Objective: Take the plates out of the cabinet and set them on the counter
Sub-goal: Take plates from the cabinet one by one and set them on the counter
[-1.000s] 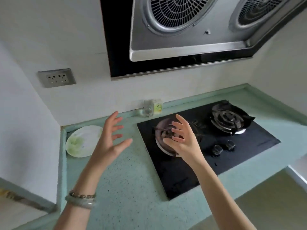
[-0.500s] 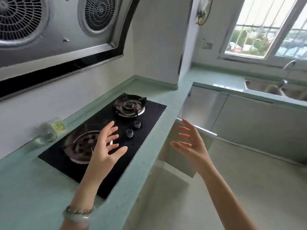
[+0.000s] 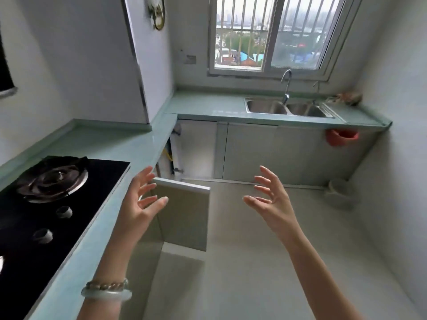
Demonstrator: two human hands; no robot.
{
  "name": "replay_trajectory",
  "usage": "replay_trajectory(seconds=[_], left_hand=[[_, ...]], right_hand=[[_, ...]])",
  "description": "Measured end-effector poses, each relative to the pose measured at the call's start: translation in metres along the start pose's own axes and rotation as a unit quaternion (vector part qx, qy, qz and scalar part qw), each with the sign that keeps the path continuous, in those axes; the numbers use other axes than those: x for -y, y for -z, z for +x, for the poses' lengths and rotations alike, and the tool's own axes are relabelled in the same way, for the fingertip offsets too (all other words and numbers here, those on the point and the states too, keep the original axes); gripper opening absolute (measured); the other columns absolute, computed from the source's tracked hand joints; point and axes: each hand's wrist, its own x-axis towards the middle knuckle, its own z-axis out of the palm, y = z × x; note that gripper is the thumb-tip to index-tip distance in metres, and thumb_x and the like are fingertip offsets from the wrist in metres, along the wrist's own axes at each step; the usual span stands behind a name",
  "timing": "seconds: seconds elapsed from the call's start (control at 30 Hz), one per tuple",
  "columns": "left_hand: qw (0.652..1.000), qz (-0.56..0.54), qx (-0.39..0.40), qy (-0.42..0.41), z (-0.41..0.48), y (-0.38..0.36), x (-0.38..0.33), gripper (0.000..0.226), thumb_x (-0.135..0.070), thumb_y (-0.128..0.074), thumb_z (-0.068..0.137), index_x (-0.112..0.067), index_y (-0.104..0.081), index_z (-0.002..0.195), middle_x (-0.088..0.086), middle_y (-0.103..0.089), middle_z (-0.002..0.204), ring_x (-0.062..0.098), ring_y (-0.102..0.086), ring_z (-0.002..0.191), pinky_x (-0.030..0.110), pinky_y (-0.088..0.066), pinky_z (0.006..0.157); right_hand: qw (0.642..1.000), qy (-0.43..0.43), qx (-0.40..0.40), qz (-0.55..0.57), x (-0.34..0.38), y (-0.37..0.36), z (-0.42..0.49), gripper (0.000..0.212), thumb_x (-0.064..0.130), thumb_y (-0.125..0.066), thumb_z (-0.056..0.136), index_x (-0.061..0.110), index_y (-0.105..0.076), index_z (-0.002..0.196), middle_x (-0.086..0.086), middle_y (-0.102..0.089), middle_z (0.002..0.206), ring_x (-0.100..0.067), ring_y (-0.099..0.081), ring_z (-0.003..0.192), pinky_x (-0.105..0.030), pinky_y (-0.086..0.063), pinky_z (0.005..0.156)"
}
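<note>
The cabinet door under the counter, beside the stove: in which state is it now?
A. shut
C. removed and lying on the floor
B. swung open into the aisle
B: the cabinet door stands swung out from under the counter, beside the empty left hand.

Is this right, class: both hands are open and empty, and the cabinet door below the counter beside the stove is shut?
Not quite. The head view shows the cabinet door swung open, not shut. The rest holds: the left hand and right hand are open and empty, and the door is below the counter beside the stove.
</note>
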Motion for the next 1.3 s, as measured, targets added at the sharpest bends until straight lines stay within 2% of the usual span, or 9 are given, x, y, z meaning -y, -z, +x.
replay_trajectory(seconds=[0.07, 0.23, 0.33, 0.47, 0.5, 0.77, 0.93, 1.17, 1.3], left_hand=[[1.0, 0.004, 0.001, 0.001, 0.017, -0.04, 0.001, 0.069, -0.003, -0.069, 0.083, -0.04, -0.04, 0.134, -0.011, -0.051, 0.132, 0.0, -0.053, 0.116, 0.01, -0.047, 0.083], [1.0, 0.005, 0.02, 0.011, 0.046, -0.108, 0.004, 0.073, -0.007, -0.07, 0.083, -0.049, -0.038, 0.133, -0.01, -0.048, 0.134, 0.005, -0.053, 0.118, 0.023, -0.047, 0.093], [0.999, 0.001, 0.024, 0.028, 0.068, -0.137, 0.01, 0.074, -0.005, -0.07, 0.082, -0.044, -0.038, 0.136, -0.007, -0.049, 0.134, 0.008, -0.054, 0.119, 0.026, -0.047, 0.095], [0.998, 0.008, 0.028, 0.046, 0.108, -0.177, 0.025, 0.074, -0.007, -0.071, 0.082, -0.039, -0.035, 0.139, -0.014, -0.05, 0.13, -0.004, -0.054, 0.114, 0.008, -0.046, 0.082], [0.998, 0.007, 0.028, 0.049, 0.119, -0.187, 0.03, 0.074, -0.008, -0.071, 0.082, -0.039, -0.035, 0.138, -0.015, -0.05, 0.13, -0.005, -0.053, 0.113, 0.008, -0.046, 0.081], [0.997, -0.026, 0.017, 0.072, 0.235, -0.269, 0.078, 0.075, -0.012, -0.069, 0.084, -0.036, -0.029, 0.142, -0.01, -0.045, 0.137, 0.006, -0.049, 0.122, 0.027, -0.042, 0.097], [0.995, -0.048, -0.014, 0.081, 0.31, -0.291, 0.094, 0.076, -0.014, -0.072, 0.082, -0.038, -0.031, 0.141, -0.007, -0.046, 0.137, 0.009, -0.049, 0.122, 0.03, -0.042, 0.098], [0.992, -0.039, -0.072, 0.099, 0.383, -0.306, 0.108, 0.072, -0.001, -0.066, 0.084, -0.033, -0.035, 0.14, -0.004, -0.048, 0.135, 0.004, -0.052, 0.118, 0.021, -0.043, 0.091], [0.984, -0.03, -0.127, 0.12, 0.411, -0.308, 0.127, 0.079, -0.011, -0.073, 0.075, -0.034, -0.037, 0.14, -0.005, -0.049, 0.133, 0.006, -0.052, 0.117, 0.028, -0.044, 0.095]], right_hand=[[1.0, 0.0, -0.005, -0.005, -0.013, 0.031, 0.024, 0.076, 0.002, -0.076, 0.074, 0.03, -0.04, 0.135, -0.004, -0.055, 0.125, -0.019, -0.056, 0.113, -0.037, -0.051, 0.093], [1.0, -0.01, -0.008, -0.011, -0.041, 0.079, 0.074, 0.075, 0.006, -0.077, 0.075, 0.036, -0.04, 0.133, 0.002, -0.055, 0.123, -0.015, -0.057, 0.112, -0.034, -0.051, 0.091], [0.999, -0.025, -0.02, -0.002, -0.058, 0.095, 0.1, 0.076, 0.007, -0.077, 0.075, 0.035, -0.04, 0.135, 0.005, -0.055, 0.122, -0.012, -0.057, 0.113, -0.032, -0.051, 0.092], [0.999, -0.045, -0.023, -0.001, -0.082, 0.112, 0.14, 0.076, 0.007, -0.077, 0.075, 0.033, -0.04, 0.137, 0.004, -0.055, 0.124, -0.013, -0.056, 0.113, -0.037, -0.051, 0.095], [0.999, -0.048, -0.022, -0.005, -0.089, 0.116, 0.152, 0.076, 0.007, -0.077, 0.075, 0.034, -0.04, 0.136, 0.004, -0.055, 0.124, -0.013, -0.056, 0.113, -0.037, -0.051, 0.095], [0.998, -0.052, -0.004, -0.037, -0.134, 0.146, 0.292, 0.075, 0.008, -0.078, 0.074, 0.04, -0.041, 0.132, 0.004, -0.055, 0.124, -0.011, -0.056, 0.111, -0.035, -0.051, 0.093], [0.998, -0.049, 0.019, -0.039, -0.145, 0.146, 0.388, 0.074, 0.012, -0.078, 0.075, 0.039, -0.042, 0.134, 0.009, -0.054, 0.123, -0.006, -0.054, 0.111, -0.031, -0.051, 0.093], [0.996, -0.052, 0.074, -0.023, -0.16, 0.12, 0.49, 0.074, 0.011, -0.077, 0.075, 0.034, -0.043, 0.136, 0.008, -0.056, 0.122, -0.01, -0.055, 0.111, -0.031, -0.05, 0.093], [0.989, -0.053, 0.136, -0.012, -0.176, 0.091, 0.549, 0.072, 0.01, -0.076, 0.076, 0.035, -0.043, 0.135, 0.009, -0.056, 0.121, -0.01, -0.055, 0.112, -0.032, -0.05, 0.094]])
